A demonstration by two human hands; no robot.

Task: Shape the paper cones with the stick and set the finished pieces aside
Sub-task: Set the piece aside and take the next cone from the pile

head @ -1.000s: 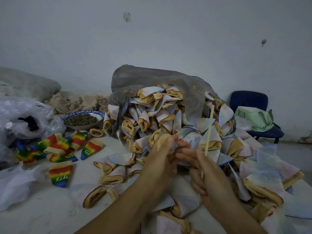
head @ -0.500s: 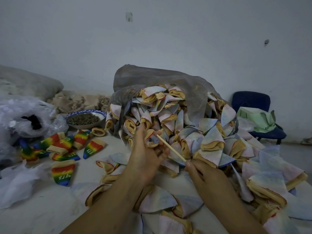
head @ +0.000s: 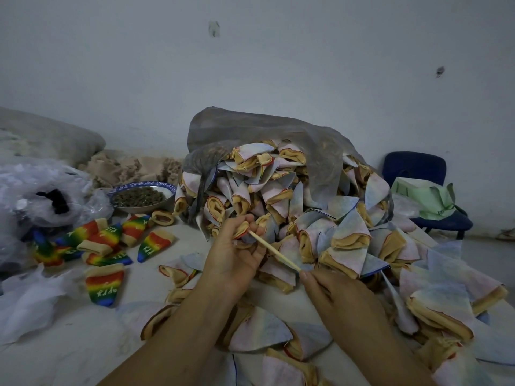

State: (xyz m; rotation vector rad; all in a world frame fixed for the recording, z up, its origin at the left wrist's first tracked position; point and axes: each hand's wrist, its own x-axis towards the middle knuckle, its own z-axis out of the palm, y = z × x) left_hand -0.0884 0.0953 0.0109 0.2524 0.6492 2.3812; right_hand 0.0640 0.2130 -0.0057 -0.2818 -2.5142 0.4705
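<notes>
Left grip (head: pixel 231 257) clamped on one cone (head: pixel 241 228), right grip (head: pixel 334 293) pinching stick (head: pixel 274 253) into it; few rainbow pieces (head: pixel 104 282) look done, big pile (head: pixel 342 227) left.

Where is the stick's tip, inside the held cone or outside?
Inside: the stick, pinched by the right hand, vanishes into the cone gripped by the left hand.

One stick (head: pixel 274 253), one bowl (head: pixel 139 208), one blue chair (head: pixel 415 168), roughly eight rainbow pieces (head: pixel 104 284); pale cones (head: pixel 351 238) heaped beyond counting.
</notes>
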